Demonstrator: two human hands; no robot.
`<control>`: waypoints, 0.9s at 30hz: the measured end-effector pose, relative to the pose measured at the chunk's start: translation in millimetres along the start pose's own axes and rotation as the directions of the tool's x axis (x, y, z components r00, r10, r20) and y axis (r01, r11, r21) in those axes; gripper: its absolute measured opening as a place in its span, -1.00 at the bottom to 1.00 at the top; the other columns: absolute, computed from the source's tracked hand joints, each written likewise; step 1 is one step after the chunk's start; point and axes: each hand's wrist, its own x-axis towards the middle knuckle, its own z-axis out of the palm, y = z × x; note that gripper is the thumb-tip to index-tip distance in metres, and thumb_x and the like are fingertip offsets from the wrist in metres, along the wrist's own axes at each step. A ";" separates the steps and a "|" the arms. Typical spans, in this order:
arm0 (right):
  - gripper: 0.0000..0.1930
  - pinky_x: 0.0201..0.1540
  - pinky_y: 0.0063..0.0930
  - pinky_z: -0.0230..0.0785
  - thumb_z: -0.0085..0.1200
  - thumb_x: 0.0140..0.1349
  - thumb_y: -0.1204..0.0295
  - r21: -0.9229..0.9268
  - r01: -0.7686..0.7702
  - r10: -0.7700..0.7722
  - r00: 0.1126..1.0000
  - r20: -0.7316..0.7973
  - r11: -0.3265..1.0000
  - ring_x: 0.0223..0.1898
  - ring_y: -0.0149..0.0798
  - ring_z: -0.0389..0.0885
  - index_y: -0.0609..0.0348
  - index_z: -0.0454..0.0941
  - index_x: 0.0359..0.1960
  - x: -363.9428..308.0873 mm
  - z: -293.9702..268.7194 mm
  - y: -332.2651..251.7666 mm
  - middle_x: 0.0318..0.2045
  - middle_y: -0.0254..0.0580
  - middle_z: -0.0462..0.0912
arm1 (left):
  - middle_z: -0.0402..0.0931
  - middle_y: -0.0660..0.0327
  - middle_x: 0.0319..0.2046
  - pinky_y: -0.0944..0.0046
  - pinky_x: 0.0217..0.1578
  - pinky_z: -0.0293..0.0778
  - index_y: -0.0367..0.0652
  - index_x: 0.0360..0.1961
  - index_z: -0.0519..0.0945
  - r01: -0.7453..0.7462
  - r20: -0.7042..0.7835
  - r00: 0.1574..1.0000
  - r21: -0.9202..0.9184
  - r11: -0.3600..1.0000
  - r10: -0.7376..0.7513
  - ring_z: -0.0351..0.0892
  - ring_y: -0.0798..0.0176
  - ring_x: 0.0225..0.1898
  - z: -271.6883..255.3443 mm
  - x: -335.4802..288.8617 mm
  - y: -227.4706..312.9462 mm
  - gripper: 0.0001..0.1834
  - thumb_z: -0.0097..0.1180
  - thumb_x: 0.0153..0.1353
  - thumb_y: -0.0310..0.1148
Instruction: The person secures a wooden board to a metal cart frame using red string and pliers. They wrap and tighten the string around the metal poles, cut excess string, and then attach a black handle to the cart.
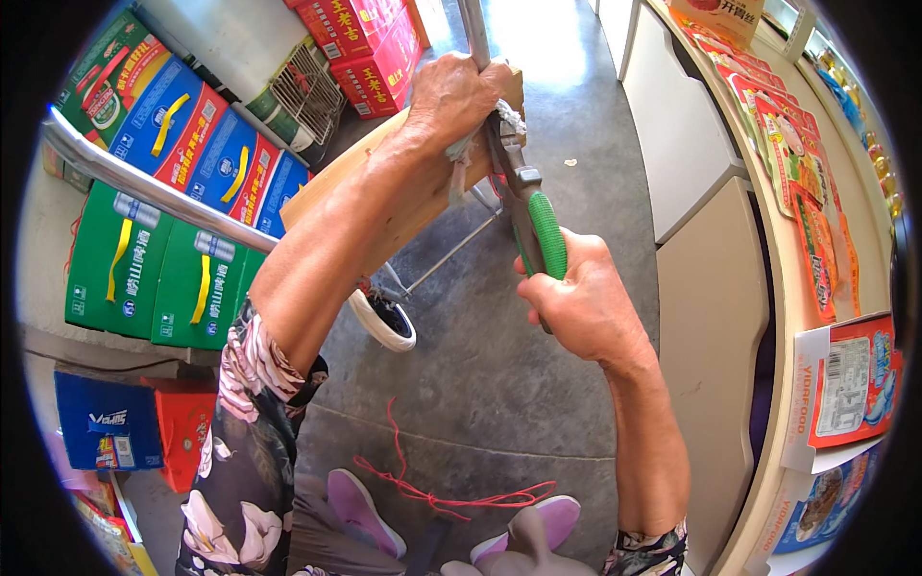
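The person's left hand [456,101] curls closed around a slim silver metal pole [473,34] at the far end of a flat orange-brown wooden board [427,219], while the right hand [586,307], to the right of that board, is wrapped around the long metal pliers with bright green ribbed handles [547,235]. The pliers' head reaches the board's far right corner, beside a lump of white twisted cord [510,117], so the step in hand looks like working at the binding or fitting there (tightening or freeing it, one cannot say). The next move probably calls for a firm squeeze or twist of the handles, with the left hand keeping the pole and board steady. Whether the pliers' jaws bite on the cord, on metal or on nothing cannot be told, as the left fist and the tool cover that spot. The left forearm hides much of the board's middle, the pole runs out of view beyond the board, and the white-rimmed round thing [396,339] below the board, perhaps a small wheel, is only partly clear.
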 end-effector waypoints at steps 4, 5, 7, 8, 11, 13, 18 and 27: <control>-0.86 -0.42 -0.33 0.33 -0.12 -0.09 0.59 0.082 0.036 -0.035 0.999 -0.012 0.996 -0.55 -0.21 0.43 0.38 0.40 -0.45 -3.5 -2.7 4.6 -0.64 -0.09 0.46 | 0.47 -0.19 -0.66 0.02 -0.35 0.43 -0.46 -0.54 0.58 -0.004 -0.016 1.000 -0.054 0.999 0.003 0.56 -0.12 -0.50 5.1 -5.4 3.0 -0.35 -0.16 0.12 0.07; -0.87 -0.45 -0.35 0.33 -0.12 -0.09 0.58 0.091 0.006 -0.003 1.000 -0.029 0.996 -0.58 -0.25 0.44 0.38 0.41 -0.47 -2.9 -0.3 5.1 -0.65 -0.11 0.46 | 0.47 -0.19 -0.66 0.02 -0.36 0.43 -0.47 -0.55 0.57 -0.016 -0.015 1.000 -0.049 0.999 0.016 0.55 -0.12 -0.50 4.0 -5.3 2.6 -0.34 -0.16 0.12 0.07; -0.87 -0.52 -0.39 0.32 -0.11 -0.08 0.57 0.222 -0.058 0.054 0.998 0.025 0.973 -0.62 -0.32 0.44 0.38 0.41 -0.47 -7.5 -1.4 4.2 -0.64 -0.14 0.46 | 0.47 -0.18 -0.67 0.02 -0.36 0.43 -0.49 -0.54 0.56 -0.019 -0.003 1.000 -0.042 0.999 0.019 0.55 -0.11 -0.50 2.9 -5.6 2.7 -0.34 -0.15 0.11 0.06; -0.87 -0.56 -0.42 0.32 -0.11 -0.08 0.56 0.290 -0.085 0.070 0.996 0.060 0.953 -0.64 -0.36 0.44 0.37 0.42 -0.48 -9.5 -2.3 3.7 -0.64 -0.16 0.47 | 0.47 -0.18 -0.67 0.02 -0.36 0.44 -0.49 -0.54 0.56 -0.022 0.002 1.000 -0.041 0.999 0.022 0.56 -0.10 -0.50 2.9 -5.7 3.7 -0.35 -0.15 0.11 0.06; -0.82 -0.61 -0.47 0.32 -0.10 -0.08 0.55 0.371 -0.084 0.064 0.996 0.065 0.925 -0.70 -0.40 0.43 0.40 0.44 -0.42 -10.8 0.6 4.4 -0.60 -0.17 0.49 | 0.48 -0.19 -0.65 0.01 -0.35 0.44 -0.49 -0.52 0.56 0.000 0.001 1.000 -0.058 0.998 0.000 0.56 -0.10 -0.49 3.1 -7.6 7.2 -0.36 -0.15 0.09 0.04; -0.75 -0.60 -0.48 0.34 -0.11 -0.09 0.55 0.448 -0.091 0.065 0.995 0.073 0.890 -0.67 -0.38 0.45 0.44 0.44 -0.33 -12.4 3.2 5.7 -0.56 -0.14 0.50 | 0.49 -0.18 -0.63 0.02 -0.34 0.44 -0.47 -0.50 0.57 0.014 0.021 1.000 -0.071 0.997 -0.013 0.56 -0.11 -0.48 1.3 -9.8 9.0 -0.37 -0.14 0.09 0.05; -0.57 -0.57 -0.49 0.36 -0.16 -0.12 0.56 0.630 -0.103 0.030 0.992 0.125 0.770 -0.61 -0.36 0.48 0.51 0.42 -0.14 -14.9 9.2 12.3 -0.43 -0.06 0.52 | 0.51 -0.19 -0.60 0.04 -0.28 0.45 -0.45 -0.47 0.59 0.029 0.027 0.999 -0.058 0.998 -0.028 0.57 -0.12 -0.44 -0.3 -13.8 16.5 -0.36 -0.15 0.08 0.06; -0.41 -0.51 -0.54 0.39 -0.16 -0.22 0.56 0.787 -0.144 -0.045 0.976 0.213 0.599 -0.50 -0.31 0.50 0.50 0.39 0.00 -20.7 6.7 29.0 -0.36 -0.02 0.53 | 0.53 -0.10 -0.59 -0.04 -0.49 0.43 -0.15 -0.53 0.60 -0.266 -0.070 0.958 0.148 0.952 0.279 0.57 -0.10 -0.51 13.8 -16.3 6.8 -0.66 -0.06 0.14 -0.14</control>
